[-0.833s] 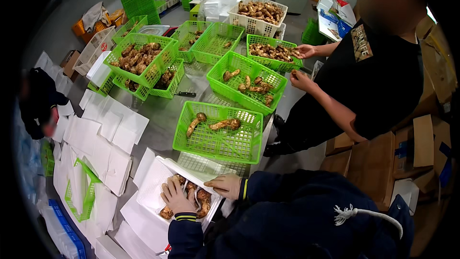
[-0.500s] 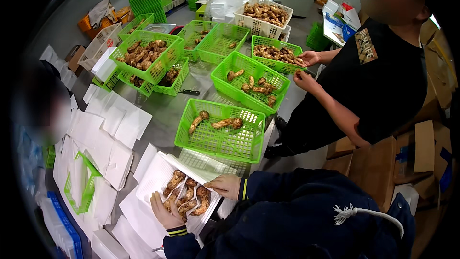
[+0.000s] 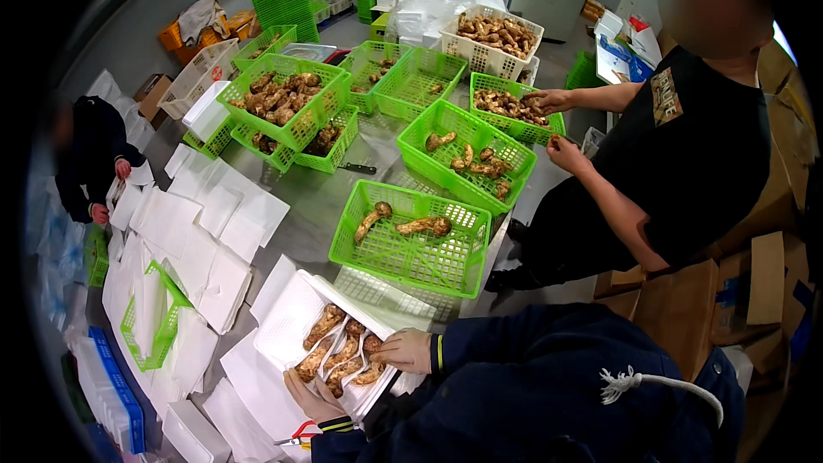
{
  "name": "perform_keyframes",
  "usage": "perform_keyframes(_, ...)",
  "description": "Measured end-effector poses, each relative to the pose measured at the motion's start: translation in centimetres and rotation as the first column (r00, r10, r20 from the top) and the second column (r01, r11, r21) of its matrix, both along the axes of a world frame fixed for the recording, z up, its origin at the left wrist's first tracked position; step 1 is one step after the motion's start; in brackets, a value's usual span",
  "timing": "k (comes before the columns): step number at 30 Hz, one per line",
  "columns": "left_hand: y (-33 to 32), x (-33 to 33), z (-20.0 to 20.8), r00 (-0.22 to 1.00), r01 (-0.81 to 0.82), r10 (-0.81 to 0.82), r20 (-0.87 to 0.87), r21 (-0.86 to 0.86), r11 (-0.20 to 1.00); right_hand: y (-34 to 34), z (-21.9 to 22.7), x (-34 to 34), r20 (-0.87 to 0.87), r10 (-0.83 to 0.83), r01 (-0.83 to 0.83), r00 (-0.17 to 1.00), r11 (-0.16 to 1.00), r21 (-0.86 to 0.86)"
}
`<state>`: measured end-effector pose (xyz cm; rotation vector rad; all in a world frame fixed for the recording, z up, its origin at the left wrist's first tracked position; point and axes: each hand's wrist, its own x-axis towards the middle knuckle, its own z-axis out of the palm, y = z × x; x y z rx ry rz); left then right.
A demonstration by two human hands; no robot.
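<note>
Where two hands meet an oblong white box [image 3: 276,341] at the lower centre of the frame, several long, brown-mottled mushrooms with paler stems [image 3: 324,327] lie inside it on a slant, parted by thin white strips [image 3: 330,351]. The left hand [image 3: 314,398], at the box's lower-left edge, has its fingers extended and slightly spread, close by the nearest stems and clasping none. The right hand [image 3: 405,351] rests at the right edge with its fingers held together; whether it pinches the rim or a mushroom cannot be told. Such a row is probably best steadied with flat, light pressure from both sides, since caps and stems may bruise or snap; each strip should stand between neighbours so that they do not rub. Just above the box, a bright green, rectangular lattice crate [image 3: 410,278] holds two further mushrooms [image 3: 425,226] on the grey metal counter [image 3: 300,242]. Red-handled scissors [image 3: 301,433] lie just beside the dark blue left sleeve [image 3: 336,443], from which the forearm is prudently kept clear; a black-handled knife [image 3: 360,169] lies well apart, towards the upper centre
</note>
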<state>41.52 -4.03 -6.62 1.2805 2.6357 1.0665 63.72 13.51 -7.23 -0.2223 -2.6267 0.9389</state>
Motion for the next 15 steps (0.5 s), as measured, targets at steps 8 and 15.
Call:
perform_keyframes(8,-0.3,-0.1,-0.7,0.995,0.015,-0.022,0.099,0.076,0.997,0.3,-0.4,-0.2,-0.027,-0.003,0.002,1.0,0.998,-0.061)
perform_keyframes(15,-0.2,0.2,0.5,0.994,0.036,-0.043,0.102,0.066,0.997,0.2,-0.2,-0.4,0.002,-0.013,0.013,1.0,0.999,-0.035)
